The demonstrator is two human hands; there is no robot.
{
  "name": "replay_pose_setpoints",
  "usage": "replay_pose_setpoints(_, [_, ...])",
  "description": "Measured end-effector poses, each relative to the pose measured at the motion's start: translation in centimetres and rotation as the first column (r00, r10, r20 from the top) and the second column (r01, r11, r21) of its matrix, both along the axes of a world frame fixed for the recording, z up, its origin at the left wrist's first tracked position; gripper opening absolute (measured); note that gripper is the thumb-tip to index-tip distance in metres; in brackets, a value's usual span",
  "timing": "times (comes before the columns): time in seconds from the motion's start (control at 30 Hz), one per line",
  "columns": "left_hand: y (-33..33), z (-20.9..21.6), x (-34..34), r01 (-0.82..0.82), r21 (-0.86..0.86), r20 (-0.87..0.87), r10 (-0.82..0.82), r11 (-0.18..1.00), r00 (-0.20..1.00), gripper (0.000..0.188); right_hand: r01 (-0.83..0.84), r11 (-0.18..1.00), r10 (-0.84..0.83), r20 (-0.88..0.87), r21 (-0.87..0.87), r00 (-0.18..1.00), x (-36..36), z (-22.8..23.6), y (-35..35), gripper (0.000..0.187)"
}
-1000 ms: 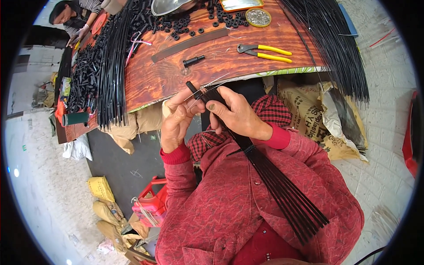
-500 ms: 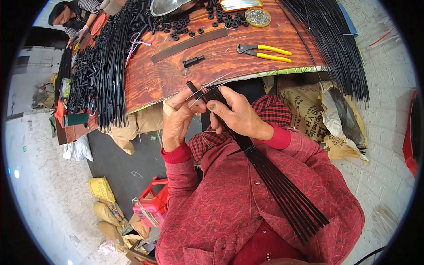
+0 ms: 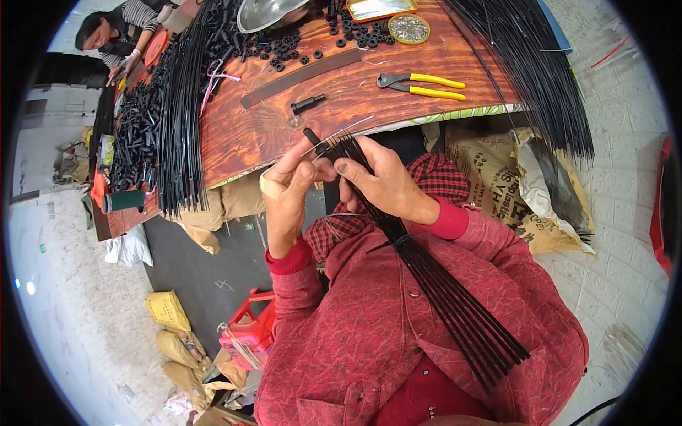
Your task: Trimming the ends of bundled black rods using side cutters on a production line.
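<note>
My right hand [image 3: 392,183] is closed round a bundle of thin black rods [image 3: 455,302] that look like umbrella ribs. Their upper ends poke out past its fingers, and their lower ends fan out over my red jacket. A black tie circles the bundle partway down. My left hand [image 3: 285,195], with a tan bandage on it, pinches a small black tubular part [image 3: 312,137] against the rod tips. Thin silver wire [image 3: 355,126] sticks out between the hands above the tips. The fingers hide where wire, part and rods meet.
On the wooden table [image 3: 263,131] lie yellow-handled pliers [image 3: 435,86], a black stepped tube [image 3: 307,104], a flat dark bar [image 3: 302,77], and a round tin [image 3: 408,28] of small metal bits. Long black rods [image 3: 181,135] hang over the edge. A person [image 3: 121,32] works at far left.
The view has shifted slightly. My left fingers have moved a little at the rod tips, and the silver wire now points up to the right. Both grips stay.
</note>
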State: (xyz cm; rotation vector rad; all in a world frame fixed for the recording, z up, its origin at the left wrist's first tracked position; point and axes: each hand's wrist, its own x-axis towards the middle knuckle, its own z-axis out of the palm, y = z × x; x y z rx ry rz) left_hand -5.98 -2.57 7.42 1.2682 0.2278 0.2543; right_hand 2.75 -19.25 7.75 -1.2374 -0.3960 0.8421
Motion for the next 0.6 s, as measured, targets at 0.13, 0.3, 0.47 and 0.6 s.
replay_pose_setpoints(0.13, [0.0, 0.9, -0.4, 0.038, 0.041, 0.04, -0.039, 0.998, 0.998, 0.055, 0.026, 1.0, -0.026, 0.069, -0.002, 0.997, -0.2, -0.2, 0.2, 0.017])
replay_pose_setpoints(0.3, [-0.7, 1.4, 0.1, -0.102, 0.08, -0.12, 0.111, 0.992, 0.987, 0.042, 0.001, 1.0, 0.0, 0.057, -0.014, 0.998, -0.4, 0.0, 0.2, 0.017])
replay_pose_setpoints(0.47, [-1.0, 1.7, 0.4, -0.136, 0.09, -0.137, 0.147, 0.987, 0.98, 0.033, -0.064, 0.998, 0.065, 0.08, -0.013, 0.995, -0.1, 0.1, -0.1, 0.022])
replay_pose_setpoints(0.6, [-1.0, 1.8, 0.4, -0.142, 0.082, -0.127, 0.152, 0.986, 0.98, 0.031, -0.116, 0.993, 0.111, 0.132, 0.026, 0.985, 0.3, -0.1, -0.3, 0.034])
